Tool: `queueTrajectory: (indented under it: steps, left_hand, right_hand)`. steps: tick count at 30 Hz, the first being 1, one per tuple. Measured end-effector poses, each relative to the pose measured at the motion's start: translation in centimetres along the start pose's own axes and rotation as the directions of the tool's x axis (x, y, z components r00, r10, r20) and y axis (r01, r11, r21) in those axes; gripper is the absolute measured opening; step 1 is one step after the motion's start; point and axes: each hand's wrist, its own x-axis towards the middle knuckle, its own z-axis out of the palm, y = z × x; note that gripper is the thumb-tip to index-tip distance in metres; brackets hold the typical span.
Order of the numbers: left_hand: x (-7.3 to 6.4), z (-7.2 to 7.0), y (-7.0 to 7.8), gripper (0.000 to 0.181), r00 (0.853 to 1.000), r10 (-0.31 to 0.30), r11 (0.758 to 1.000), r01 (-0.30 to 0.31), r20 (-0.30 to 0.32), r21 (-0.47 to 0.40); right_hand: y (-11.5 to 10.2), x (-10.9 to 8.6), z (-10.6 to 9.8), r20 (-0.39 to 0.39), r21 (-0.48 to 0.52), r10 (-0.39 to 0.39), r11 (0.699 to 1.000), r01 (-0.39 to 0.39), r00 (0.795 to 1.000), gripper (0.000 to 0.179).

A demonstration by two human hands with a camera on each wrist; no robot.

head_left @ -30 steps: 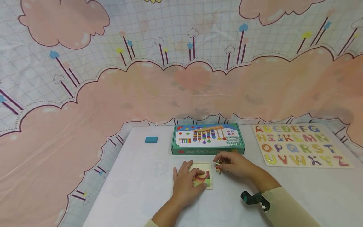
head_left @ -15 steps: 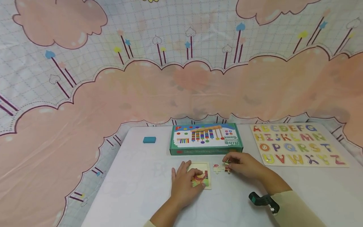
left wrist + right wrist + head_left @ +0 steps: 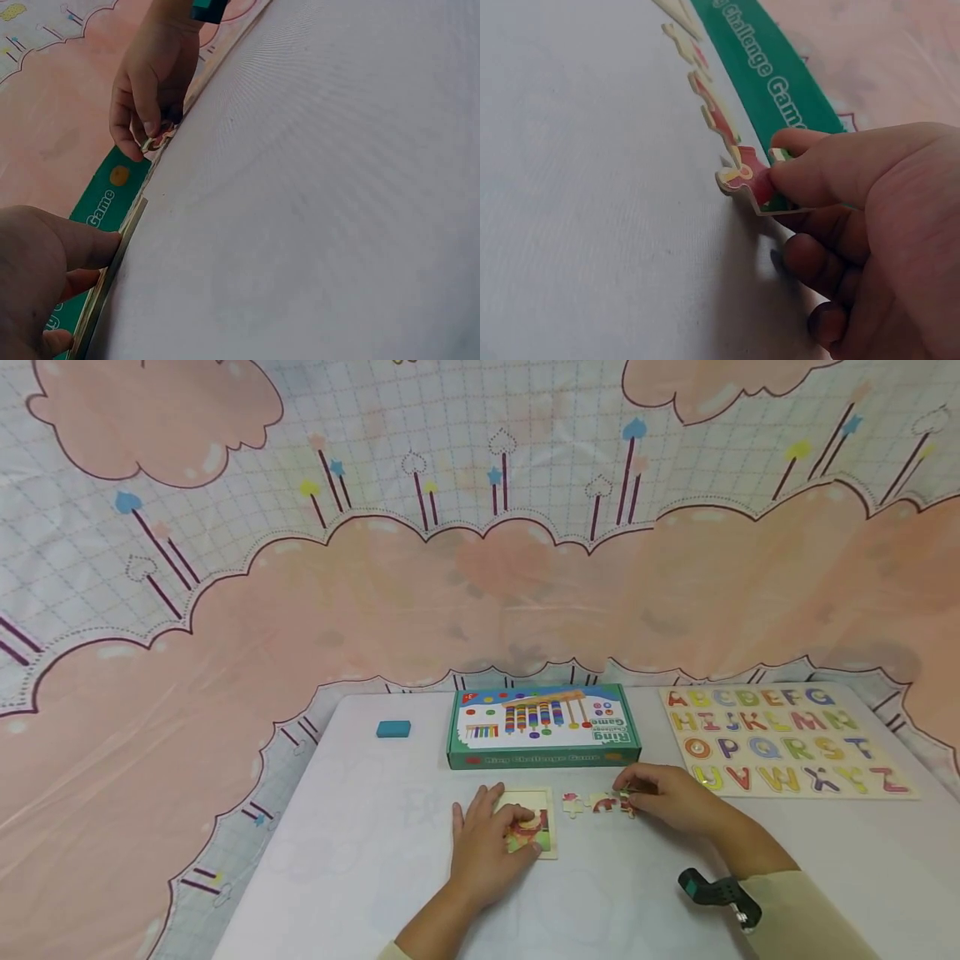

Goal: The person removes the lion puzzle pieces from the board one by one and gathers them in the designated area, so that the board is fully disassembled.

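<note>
My left hand (image 3: 486, 847) rests over a small framed jigsaw puzzle (image 3: 554, 827), its fingers spread across the tray and covering much of the red and green picture. Right of the tray, one pale puzzle piece (image 3: 573, 807) lies on the table, with a red-patterned piece (image 3: 602, 802) beside it. My right hand (image 3: 671, 797) is at the right end of this row. Between thumb and fingers it pinches puzzle pieces; a red and yellow one (image 3: 744, 171) juts out low over the table in the right wrist view, and a green edge shows by the thumb.
Behind the hands lies a green ring game box (image 3: 543, 758). A wooden alphabet board (image 3: 802, 752) is at the right, and a small blue block (image 3: 393, 729) at the back left. A patterned cloth (image 3: 450, 602) hangs behind the white table (image 3: 337, 877).
My right hand has moved to the right in steps, and two puzzle pieces now lie in a row where it passed. My left hand has stayed on the tray.
</note>
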Motion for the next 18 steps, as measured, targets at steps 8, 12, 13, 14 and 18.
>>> queueTrajectory:
  steps: [8,12,13,14,18]
  left_hand:
    - [-0.16,-0.01,-0.01,0.030,1.000,-0.015,1.000,0.015,0.008,0.007]
    - [-0.13,0.00,0.07,0.030,1.000,-0.013,1.000,0.013,0.006,0.004]
    - [-0.12,-0.01,0.09,0.029,1.000,-0.012,1.000,0.012,0.005,0.003]
    - [-0.11,0.00,0.10,0.029,1.000,-0.013,1.000,0.013,0.004,0.003]
    - [-0.06,-0.04,0.20,0.029,1.000,-0.011,1.000,0.011,0.002,0.001]
  right_hand:
    - [0.23,-0.06,0.46,-0.019,-0.051,-0.018,0.999,0.017,1.000,0.020]
    - [0.33,-0.16,0.57,-0.042,-0.093,-0.043,0.995,0.039,0.998,0.020]
    - [0.37,-0.16,0.58,-0.046,-0.102,-0.049,0.994,0.045,0.998,0.020]
    - [0.44,-0.16,0.60,-0.049,-0.110,-0.056,0.993,0.050,0.997,0.021]
    - [0.60,-0.15,0.63,-0.059,-0.139,-0.071,0.988,0.062,0.996,0.021]
